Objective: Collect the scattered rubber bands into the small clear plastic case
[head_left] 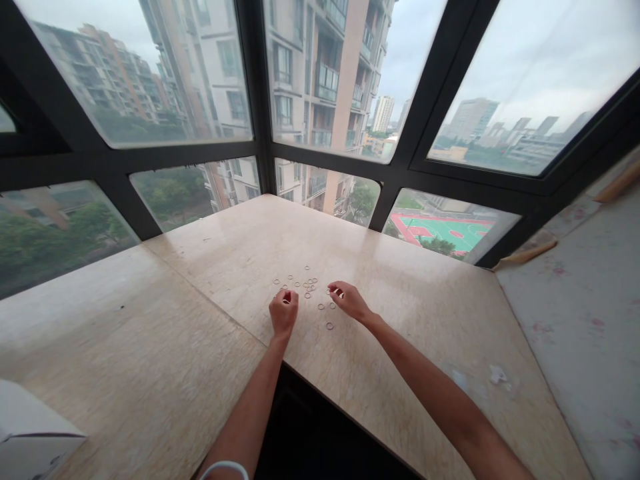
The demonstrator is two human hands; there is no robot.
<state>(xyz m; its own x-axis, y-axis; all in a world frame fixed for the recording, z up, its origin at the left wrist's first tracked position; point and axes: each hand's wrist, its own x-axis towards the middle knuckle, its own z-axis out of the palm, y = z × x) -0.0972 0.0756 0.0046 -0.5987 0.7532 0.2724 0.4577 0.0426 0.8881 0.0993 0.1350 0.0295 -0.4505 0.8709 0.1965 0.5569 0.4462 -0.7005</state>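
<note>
Several small thin rings (pixel 311 289) lie scattered in a loose group on the pale stone-patterned ledge (pixel 240 247). My left hand (pixel 283 311) is closed at the near left side of the group, fingers curled together; a small glint shows at its fingers, but what it holds is too small to make out. On the group's right side, my right hand (pixel 349 300) pinches with thumb and forefinger, and a thin ring shows at the fingertips. Close below that hand lie more single rings, one of them nearest to me (pixel 329 326).
A white box (pixel 35 433) stands at the lower left. Clear plastic wrapping with a white piece (pixel 498 375) lies at the right, beyond my right forearm. Dark-framed windows (pixel 267 167) border the ledge at the back. A dark gap (pixel 310 427) opens below its front edge.
</note>
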